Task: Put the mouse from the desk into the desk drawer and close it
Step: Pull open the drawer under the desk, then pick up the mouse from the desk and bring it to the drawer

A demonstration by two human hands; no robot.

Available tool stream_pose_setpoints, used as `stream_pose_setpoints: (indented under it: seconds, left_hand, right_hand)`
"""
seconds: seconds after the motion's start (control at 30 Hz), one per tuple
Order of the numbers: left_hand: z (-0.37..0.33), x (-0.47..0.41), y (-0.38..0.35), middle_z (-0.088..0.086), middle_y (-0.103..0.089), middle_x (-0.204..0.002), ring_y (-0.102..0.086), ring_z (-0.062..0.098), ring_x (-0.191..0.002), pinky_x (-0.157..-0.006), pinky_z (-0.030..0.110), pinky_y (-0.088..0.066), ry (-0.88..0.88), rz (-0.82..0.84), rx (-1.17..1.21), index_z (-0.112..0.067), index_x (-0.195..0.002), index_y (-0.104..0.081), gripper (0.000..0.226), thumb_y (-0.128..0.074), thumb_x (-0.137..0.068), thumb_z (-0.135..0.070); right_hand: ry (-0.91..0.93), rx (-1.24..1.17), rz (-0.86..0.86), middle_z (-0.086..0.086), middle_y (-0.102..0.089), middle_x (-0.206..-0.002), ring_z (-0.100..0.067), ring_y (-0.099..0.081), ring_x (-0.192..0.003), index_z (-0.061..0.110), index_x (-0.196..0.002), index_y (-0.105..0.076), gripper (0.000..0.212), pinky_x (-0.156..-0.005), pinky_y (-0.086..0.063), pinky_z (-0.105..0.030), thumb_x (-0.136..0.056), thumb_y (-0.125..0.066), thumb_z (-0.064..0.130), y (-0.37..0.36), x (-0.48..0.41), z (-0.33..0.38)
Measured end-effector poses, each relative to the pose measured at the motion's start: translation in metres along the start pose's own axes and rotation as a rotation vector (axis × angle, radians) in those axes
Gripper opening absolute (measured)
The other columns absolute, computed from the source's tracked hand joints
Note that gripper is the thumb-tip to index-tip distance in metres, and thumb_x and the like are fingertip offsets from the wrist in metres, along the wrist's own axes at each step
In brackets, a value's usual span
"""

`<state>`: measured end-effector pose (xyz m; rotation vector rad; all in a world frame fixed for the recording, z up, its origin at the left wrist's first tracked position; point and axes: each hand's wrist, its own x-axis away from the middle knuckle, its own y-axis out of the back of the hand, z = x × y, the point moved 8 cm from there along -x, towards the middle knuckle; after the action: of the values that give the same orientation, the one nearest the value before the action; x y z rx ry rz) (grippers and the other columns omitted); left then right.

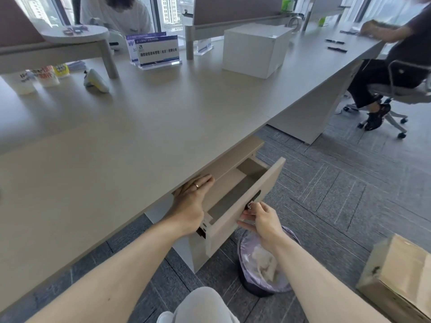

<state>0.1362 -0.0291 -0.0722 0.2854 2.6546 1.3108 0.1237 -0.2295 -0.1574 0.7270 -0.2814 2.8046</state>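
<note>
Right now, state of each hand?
Left hand: open, flat, reaching into the open drawer; holding nothing visible.
Right hand: pinched on the lock on the drawer front.

Both forearms are bare, no sleeves showing anywhere up to the frame's bottom edge. The left hand [190, 201] wears a thin gold-coloured ring [197, 186] on one finger. The right hand [261, 221] wears nothing. Light grey trousers [205, 304] cover the knee.

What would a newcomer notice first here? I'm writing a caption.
The open drawer under the desk edge, with the left hand reaching inside and the right hand at its front panel. Below sits a lined bin on the floor.
</note>
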Motion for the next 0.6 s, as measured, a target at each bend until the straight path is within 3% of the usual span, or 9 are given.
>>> stream_pose_setpoints:
  seconds: [0.17,0.3,0.4,0.6]
  left_hand:
    - [0.004,0.001,-0.004,-0.015,-0.020,-0.164,-0.012,0.007,-0.152,-0.126,0.039,-0.012,0.022,0.019,-0.006,-0.028,-0.157,-0.022,0.091,-0.033,-0.080,0.020]
    - [0.004,-0.002,-0.005,-0.014,-0.021,-0.164,-0.014,0.009,-0.152,-0.126,0.039,-0.013,0.050,0.018,-0.021,-0.026,-0.156,-0.025,0.094,-0.031,-0.076,0.022]
    - [0.003,-0.003,-0.004,-0.012,-0.021,-0.165,-0.015,0.011,-0.152,-0.126,0.038,-0.014,0.069,0.013,-0.018,-0.025,-0.155,-0.026,0.093,-0.030,-0.076,0.023]
    - [-0.014,0.003,-0.003,-0.005,-0.015,-0.168,-0.006,0.012,-0.154,-0.118,0.027,0.007,0.076,-0.032,-0.072,-0.019,-0.157,-0.021,0.088,-0.033,-0.079,0.019]
  right_hand:
    - [0.026,-0.020,-0.043,-0.015,-0.059,-0.079,-0.025,-0.063,-0.067,0.003,-0.095,-0.060,0.023,-0.067,-0.063,-0.042,-0.104,-0.040,0.011,0.039,0.022,-0.007]
    - [0.033,-0.006,-0.056,-0.016,-0.061,-0.082,-0.022,-0.066,-0.065,0.000,-0.098,-0.061,0.025,-0.072,-0.062,-0.046,-0.104,-0.040,0.012,0.068,0.039,-0.011]
    - [0.035,-0.007,-0.072,-0.017,-0.061,-0.084,-0.024,-0.064,-0.070,-0.002,-0.099,-0.062,0.025,-0.068,-0.061,-0.043,-0.103,-0.042,0.012,0.086,0.048,-0.014]
    - [0.032,-0.024,-0.106,-0.016,-0.061,-0.083,-0.024,-0.061,-0.069,0.000,-0.093,-0.062,0.024,-0.066,-0.061,-0.042,-0.103,-0.043,0.011,0.108,0.059,-0.020]
